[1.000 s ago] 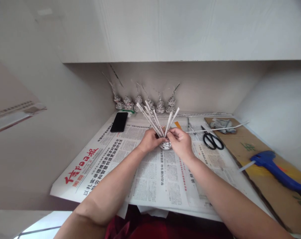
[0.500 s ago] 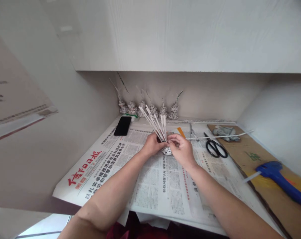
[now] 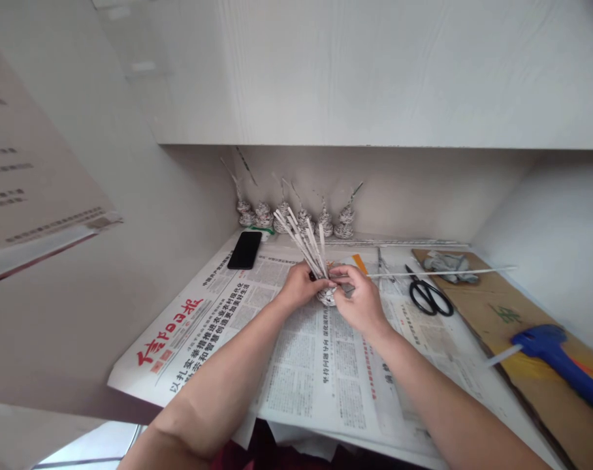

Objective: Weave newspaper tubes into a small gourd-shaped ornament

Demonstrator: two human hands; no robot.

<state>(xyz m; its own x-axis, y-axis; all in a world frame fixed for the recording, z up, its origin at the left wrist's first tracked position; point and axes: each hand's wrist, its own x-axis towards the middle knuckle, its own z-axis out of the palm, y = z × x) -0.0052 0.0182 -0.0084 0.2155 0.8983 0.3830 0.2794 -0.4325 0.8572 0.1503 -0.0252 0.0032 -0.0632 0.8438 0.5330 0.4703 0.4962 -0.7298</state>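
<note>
A small round weave of rolled newspaper (image 3: 328, 297) sits low between my two hands, with several pale paper sticks (image 3: 304, 241) fanning up and leftward from it. My left hand (image 3: 300, 284) is closed around the weave's left side at the base of the sticks, thumb across the front. At its right side my right hand (image 3: 358, 292) pinches with thumb and fingers. One long thin paper strip (image 3: 443, 270) runs out to the right from behind the right hand. The fingertips partly cover the weave.
Newspaper (image 3: 296, 365) covers the table. A phone (image 3: 245, 250) lies left, black scissors (image 3: 430, 295) right. Cardboard (image 3: 492, 307) holds a crumpled grey cloth (image 3: 450, 266) and a blue glue gun (image 3: 561, 362). Several gourd-shaped paper weaves (image 3: 345, 222) line the back wall beneath an overhanging white panel (image 3: 365, 78).
The view has shifted slightly. Both hands stay on the weave, with the right fingers a little changed in pose. The long strip's far end has moved a little to the right.
</note>
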